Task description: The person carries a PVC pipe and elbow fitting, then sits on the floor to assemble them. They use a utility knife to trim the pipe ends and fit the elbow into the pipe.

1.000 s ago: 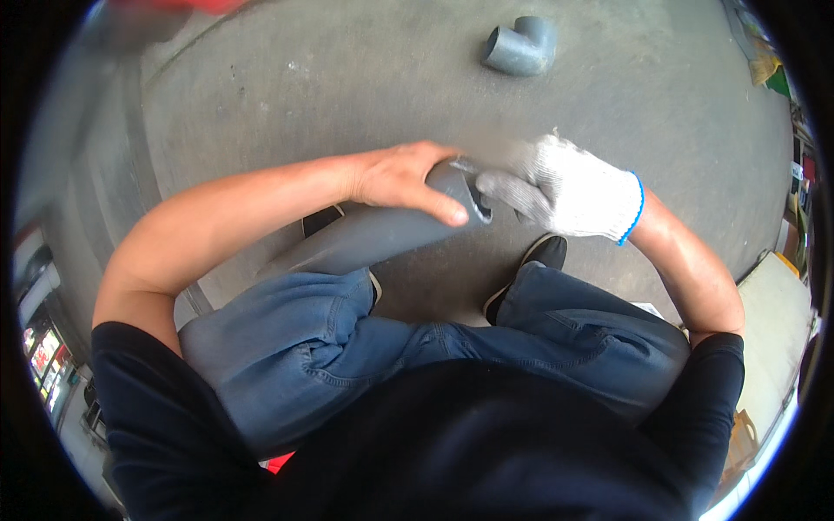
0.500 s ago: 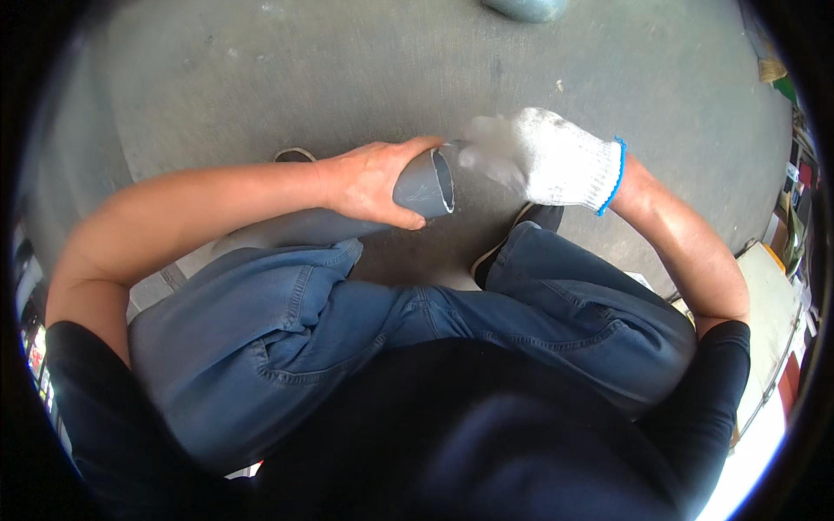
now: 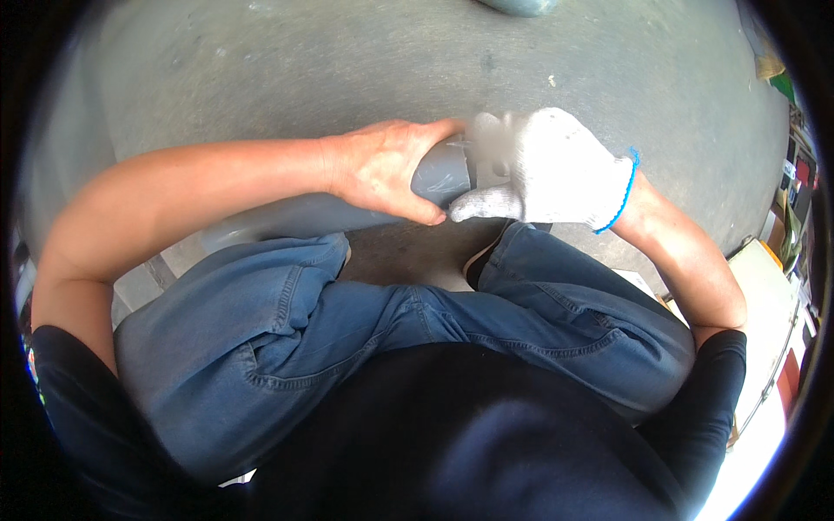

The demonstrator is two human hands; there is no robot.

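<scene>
grips gray pipe (image 3: 443, 174) with left hand (image 3: 378, 169); cannot tell right hand's (image 3: 563, 169) finger closure; could slip left if loosely held.

With my bare left hand (image 3: 382, 167) I hold the grey pipe (image 3: 443, 171) close to its end, my thumb on the side nearer to me. My right hand (image 3: 556, 169) wears a white glove (image 3: 573, 187) and is at this end; its fingers are blurred. Below are my blue jeans (image 3: 373, 304), on the floor (image 3: 347, 78) one shoe (image 3: 479, 267).
</scene>
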